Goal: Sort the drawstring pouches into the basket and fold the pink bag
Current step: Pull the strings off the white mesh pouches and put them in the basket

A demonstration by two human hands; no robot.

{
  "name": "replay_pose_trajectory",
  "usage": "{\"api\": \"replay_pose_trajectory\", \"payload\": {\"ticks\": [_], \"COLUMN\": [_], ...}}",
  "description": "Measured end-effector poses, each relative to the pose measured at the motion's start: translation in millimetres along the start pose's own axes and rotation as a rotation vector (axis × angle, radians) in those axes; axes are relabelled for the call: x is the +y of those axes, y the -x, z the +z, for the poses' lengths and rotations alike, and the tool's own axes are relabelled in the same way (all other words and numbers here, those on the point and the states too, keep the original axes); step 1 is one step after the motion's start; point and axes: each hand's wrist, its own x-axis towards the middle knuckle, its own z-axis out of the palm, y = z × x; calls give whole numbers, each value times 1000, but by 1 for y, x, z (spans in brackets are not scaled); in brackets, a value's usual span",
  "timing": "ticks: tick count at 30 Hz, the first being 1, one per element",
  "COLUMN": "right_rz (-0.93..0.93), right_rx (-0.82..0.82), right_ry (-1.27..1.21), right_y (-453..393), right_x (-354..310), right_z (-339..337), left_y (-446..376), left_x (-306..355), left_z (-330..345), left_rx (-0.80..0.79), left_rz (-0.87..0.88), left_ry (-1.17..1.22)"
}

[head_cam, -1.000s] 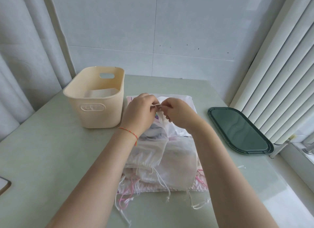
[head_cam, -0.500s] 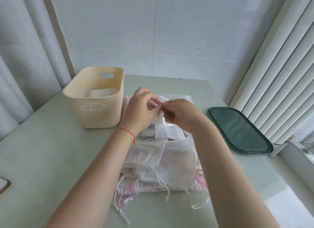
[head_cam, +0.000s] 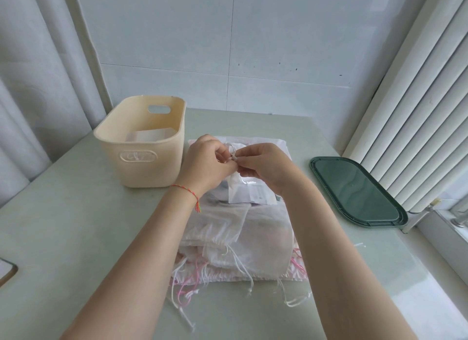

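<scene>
We find both hands raised together over the far end of the pouch pile on the counter (head_cam: 76, 225). The left hand (head_cam: 206, 162) and right hand (head_cam: 266, 166) meet at the mouth of a small white pouch (head_cam: 249, 191), their fingers curled and pinching its drawstring (head_cam: 233, 153); the pouch body hangs just below them, over the pile. Compared with a second ago, the pouch has been lifted a little off the pile and the fingers have closed in on the cord, which now shows as a small loop between them. We judge this to mean the cord is being tightened or tied before the pouch goes into the basket. The basket (head_cam: 141, 167) stands just left of the hands and already holds something pale and flat. The remaining drawstring pouches (head_cam: 243, 238) lie stacked near the front edge, cords trailing, on what appears to be the pink bag (head_cam: 300, 266), showing only at the edges and not yet folded. A green tray (head_cam: 354, 190) lies to the right, well apart.
</scene>
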Motion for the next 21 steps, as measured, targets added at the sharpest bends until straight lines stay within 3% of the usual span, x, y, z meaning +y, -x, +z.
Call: {"api": "replay_pose_trajectory", "payload": {"ticks": [4,9,13,17,19,21], "right_rz": [-63,-103,-104,-165,-186,-199], "right_rx": [113,227,300,459,458,416], "right_ry": [76,179,235,311,331,319], "right_y": [1,0,-5,-9,-8,-7], "right_x": [0,0,4,7,5,2], "right_z": [1,-1,-4,-15,-15,-13], "left_y": [-4,-3,-4,-2,-2,-3], "left_x": [0,1,-4,-1,1,0], "left_z": [1,1,-1,-7,-7,-7], "left_rx": [-101,-141,-177,-400,-468,-416], "left_rz": [-88,-177,-132,-32,15,-4], "left_ry": [-22,166,138,38,24,50]}}
